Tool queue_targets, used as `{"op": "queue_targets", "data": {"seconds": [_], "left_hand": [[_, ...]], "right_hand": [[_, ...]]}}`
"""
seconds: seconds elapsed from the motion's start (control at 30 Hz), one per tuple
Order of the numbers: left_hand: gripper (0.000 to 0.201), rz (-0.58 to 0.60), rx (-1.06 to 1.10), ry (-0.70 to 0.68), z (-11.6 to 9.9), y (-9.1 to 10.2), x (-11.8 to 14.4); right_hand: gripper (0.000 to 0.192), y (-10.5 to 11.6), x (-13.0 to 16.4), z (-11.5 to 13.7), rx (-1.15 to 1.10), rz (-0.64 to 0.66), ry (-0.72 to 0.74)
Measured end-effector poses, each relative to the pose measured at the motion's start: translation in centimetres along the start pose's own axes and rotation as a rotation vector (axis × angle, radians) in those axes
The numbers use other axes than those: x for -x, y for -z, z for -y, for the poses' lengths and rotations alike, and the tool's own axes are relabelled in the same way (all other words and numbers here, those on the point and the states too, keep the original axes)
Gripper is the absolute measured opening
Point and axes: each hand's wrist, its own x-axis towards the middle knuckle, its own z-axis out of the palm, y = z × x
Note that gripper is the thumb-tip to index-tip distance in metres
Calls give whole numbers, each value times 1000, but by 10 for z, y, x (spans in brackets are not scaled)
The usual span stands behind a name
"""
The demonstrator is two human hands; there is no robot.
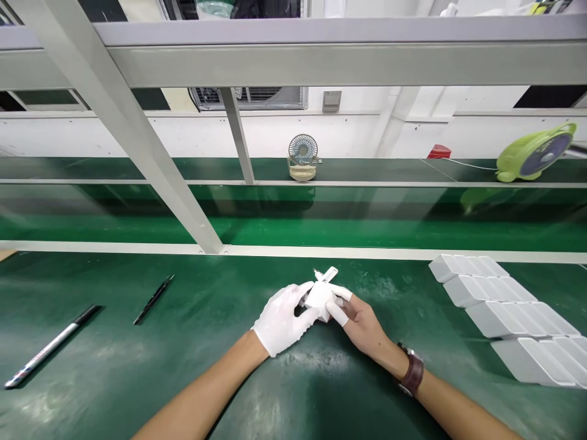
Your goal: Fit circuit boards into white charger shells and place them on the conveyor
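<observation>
A small white plug-like part [320, 296] is gripped between the gloved left hand [283, 319] and the finger-cotted right hand [356, 321] above the green bench [137, 366]. Open matting is left around them; rows of white parts [509, 318] are stacked at right, two pens [153, 299] at left.

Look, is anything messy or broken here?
Nothing is spilled or broken. The only odd thing: the left hand wears a full white glove, while the right hand has only fingertip covers. Both hold a small white part.
</observation>
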Motion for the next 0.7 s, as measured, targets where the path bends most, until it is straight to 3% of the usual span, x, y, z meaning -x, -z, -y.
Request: {"op": "queue_targets", "data": {"seconds": [0.1,0.2,0.47,0.7], "left_hand": [[44,52,-17,13,2,0,-2],[34,37,-26,10,8,-4,-2],[29,21,20,-32,9,-6,-6],[17,83,144,6,3,2,-10]], "right_hand": [[37,3,1,-2,279,-57,277],[38,6,2,-1,434,-19,415],[42,9,0,3,596,101,508],[44,9,-1,4,577,69,532]]}}
